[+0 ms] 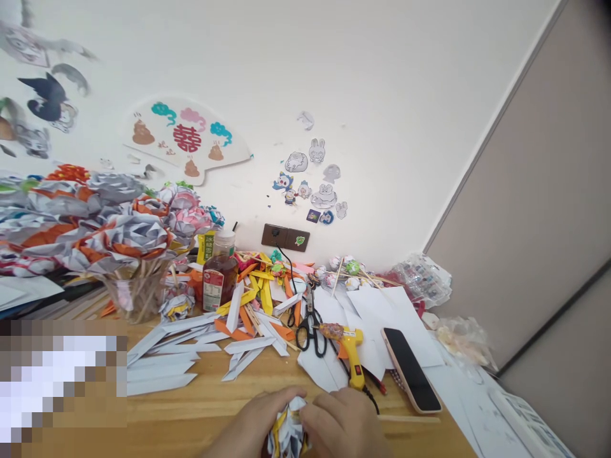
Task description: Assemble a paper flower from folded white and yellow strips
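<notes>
A white and yellow folded-paper flower point(289, 431) is held between my two hands at the bottom of the head view, low over the wooden table. My left hand point(260, 416) wraps its left side, thumb along the top. On the other side my right hand point(337, 420) has its curled fingers pressed against the petals. The flower's underside is hidden by my hands and the frame edge. Just beyond my right hand lies a yellow hot glue gun point(352, 356), with black-handled scissors point(311, 327) beside it. Folded white paper strips point(162, 366) spread over the table to the left.
Finished paper flowers point(128, 235) stand in a clear cup point(133, 292) at the left. A bottle point(219, 273) of dark liquid stands behind the strips. A phone point(411, 370) rests on white sheets point(382, 308) at the right. Orange and yellow strips point(265, 292) lie piled mid-table.
</notes>
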The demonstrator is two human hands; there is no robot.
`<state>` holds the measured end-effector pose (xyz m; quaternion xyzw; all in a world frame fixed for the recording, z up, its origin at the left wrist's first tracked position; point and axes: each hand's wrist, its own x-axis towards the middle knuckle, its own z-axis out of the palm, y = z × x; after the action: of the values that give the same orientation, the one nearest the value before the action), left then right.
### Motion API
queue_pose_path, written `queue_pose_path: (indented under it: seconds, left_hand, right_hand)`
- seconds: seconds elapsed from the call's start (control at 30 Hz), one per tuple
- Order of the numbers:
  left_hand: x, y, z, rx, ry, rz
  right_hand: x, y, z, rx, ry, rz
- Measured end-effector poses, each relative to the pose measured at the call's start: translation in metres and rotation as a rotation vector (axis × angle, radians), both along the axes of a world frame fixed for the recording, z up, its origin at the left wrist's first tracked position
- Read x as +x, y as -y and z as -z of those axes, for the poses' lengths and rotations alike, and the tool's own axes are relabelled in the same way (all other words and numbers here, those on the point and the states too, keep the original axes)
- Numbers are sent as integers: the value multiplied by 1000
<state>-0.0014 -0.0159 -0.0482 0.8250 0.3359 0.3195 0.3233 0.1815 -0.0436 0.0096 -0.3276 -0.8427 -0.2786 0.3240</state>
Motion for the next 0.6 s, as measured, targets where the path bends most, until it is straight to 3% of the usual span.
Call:
queue_pose_path:
  seconds: [0.23,0.5,0.6]
  left_hand:
    - [2,-2,5,23,29,0]
    - [4,0,-11,23,49,51]
    - [4,-2,-6,21,28,21]
  right_hand:
    - [6,0,1,-29,84,-42]
    - [7,-2,-1,-33,88,-51]
    - [7,-3,0,-20,83,-28]
